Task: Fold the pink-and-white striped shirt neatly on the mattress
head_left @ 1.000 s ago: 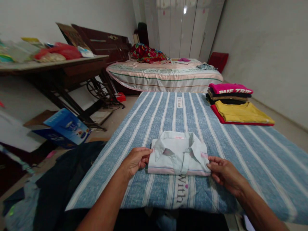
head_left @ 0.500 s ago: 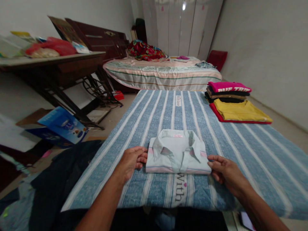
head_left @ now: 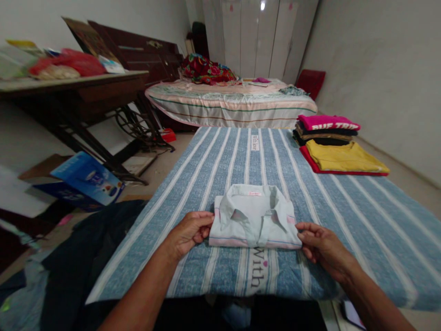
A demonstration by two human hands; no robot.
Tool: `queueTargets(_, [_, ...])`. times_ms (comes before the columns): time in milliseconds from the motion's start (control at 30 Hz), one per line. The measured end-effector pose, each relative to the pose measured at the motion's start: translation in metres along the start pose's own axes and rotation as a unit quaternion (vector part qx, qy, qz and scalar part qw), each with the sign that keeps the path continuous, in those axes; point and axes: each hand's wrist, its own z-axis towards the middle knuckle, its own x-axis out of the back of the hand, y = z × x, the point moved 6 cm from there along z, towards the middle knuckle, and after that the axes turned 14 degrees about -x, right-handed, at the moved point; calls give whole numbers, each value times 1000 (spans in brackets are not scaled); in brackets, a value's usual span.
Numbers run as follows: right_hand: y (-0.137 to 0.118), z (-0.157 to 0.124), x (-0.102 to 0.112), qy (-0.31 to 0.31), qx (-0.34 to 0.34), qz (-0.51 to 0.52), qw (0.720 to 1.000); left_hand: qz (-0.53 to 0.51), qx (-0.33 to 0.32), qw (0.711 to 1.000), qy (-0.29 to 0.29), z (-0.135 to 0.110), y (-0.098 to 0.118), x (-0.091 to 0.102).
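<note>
A pale collared shirt (head_left: 255, 232), folded into a neat rectangle with pink and blue stripes, lies flat on the blue striped cloth (head_left: 227, 168) with its collar facing away from me. At its left edge, my left hand (head_left: 189, 233) pinches the fabric between thumb and fingers. My right hand (head_left: 324, 246) grips the right edge near the front corner in the same way, thumb on top. The fingertips hide small parts of both side edges.
A yellow folded shirt (head_left: 347, 157) rests on a red one at the right, beside a stack topped by a pink shirt (head_left: 327, 123). Beyond stands a bed (head_left: 234, 105). On the left are a sewing-machine table (head_left: 103, 82) and a blue box (head_left: 91, 177).
My left hand has shifted slightly right and its fingers have closed on the shirt's left edge. My right hand keeps its place. The shirt lies almost as before.
</note>
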Motion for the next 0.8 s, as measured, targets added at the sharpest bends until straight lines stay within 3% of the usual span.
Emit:
queueTargets(200, [-1, 0, -1, 0, 7, -7, 1000, 10, -1, 1000, -7, 1, 0, -7])
queueTargets(467, [-2, 0, -1, 0, 12, -11, 1000, -59, -18, 998, -16, -1, 6, -9])
queueTargets(667, [-2, -1, -2, 0, 13, -12, 1000, 14, -12, 1000, -4, -1, 0, -5])
queueTargets(800, [-3, -2, -3, 9, 18, -14, 1000, 103, -28, 994, 13, -4, 10, -5])
